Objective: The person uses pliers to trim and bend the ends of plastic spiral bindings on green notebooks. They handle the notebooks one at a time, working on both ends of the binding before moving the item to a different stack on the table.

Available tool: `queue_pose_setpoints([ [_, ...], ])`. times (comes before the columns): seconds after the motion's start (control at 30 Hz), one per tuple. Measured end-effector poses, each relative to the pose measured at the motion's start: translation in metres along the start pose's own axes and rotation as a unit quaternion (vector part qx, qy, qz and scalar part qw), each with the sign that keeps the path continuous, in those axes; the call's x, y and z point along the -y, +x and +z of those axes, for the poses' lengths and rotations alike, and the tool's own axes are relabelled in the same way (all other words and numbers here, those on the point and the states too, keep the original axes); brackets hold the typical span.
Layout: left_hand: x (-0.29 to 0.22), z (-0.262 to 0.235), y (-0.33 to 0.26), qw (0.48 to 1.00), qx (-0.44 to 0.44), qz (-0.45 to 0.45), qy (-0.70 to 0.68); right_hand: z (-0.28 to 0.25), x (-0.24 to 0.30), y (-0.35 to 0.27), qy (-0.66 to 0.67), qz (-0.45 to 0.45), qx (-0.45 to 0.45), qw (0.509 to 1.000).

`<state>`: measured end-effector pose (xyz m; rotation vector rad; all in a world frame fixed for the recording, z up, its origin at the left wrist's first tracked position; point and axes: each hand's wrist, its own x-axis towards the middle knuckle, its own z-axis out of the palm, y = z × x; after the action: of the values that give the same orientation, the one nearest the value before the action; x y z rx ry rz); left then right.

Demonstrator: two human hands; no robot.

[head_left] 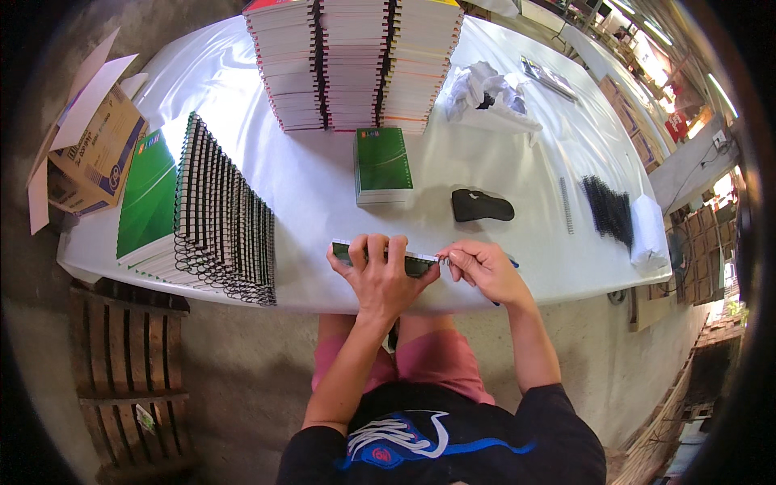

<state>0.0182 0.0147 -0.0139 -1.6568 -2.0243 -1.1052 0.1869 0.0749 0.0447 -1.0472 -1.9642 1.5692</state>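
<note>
My left hand [376,271] is wrapped over a dark green notebook [419,265], which stands on its edge near the table's front. The fingers cover most of the notebook. At its right end, my right hand [481,271] is closed in a pinch. Blue ends of a small tool [514,263] stick out around this hand; the rest of it is hidden, so its exact kind is unclear. Beyond my hands lies a short stack of green-covered notebooks [381,159]. A black pouch-like object [482,206] rests to the right of that stack.
Tall stacks of spiral-bound books [352,73] stand at the back. At left are coil-bound green notebooks [218,210] and an open cardboard box [97,153]. Black coils [608,208], a white packet [648,232] and crumpled white plastic [489,97] lie on the white-covered table [307,174].
</note>
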Motion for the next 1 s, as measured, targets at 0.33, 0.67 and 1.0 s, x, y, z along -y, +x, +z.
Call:
queue_pose_setpoints([
  [0.33, 0.009, -0.017, 0.003, 0.995, 0.054, 0.049, -0.072, 0.009, 0.019, -0.007, -0.217, -0.121, -0.083, 0.965],
  [0.67, 0.013, -0.02, 0.01, 0.992, 0.085, 0.036, -0.088, -0.027, -0.014, 0.015, -0.249, -0.073, -0.081, 0.962],
  [1.0, 0.019, -0.018, 0.017, 0.985, 0.061, 0.05, -0.156, -0.05, -0.034, 0.027, 0.034, -0.144, -0.075, 0.986],
])
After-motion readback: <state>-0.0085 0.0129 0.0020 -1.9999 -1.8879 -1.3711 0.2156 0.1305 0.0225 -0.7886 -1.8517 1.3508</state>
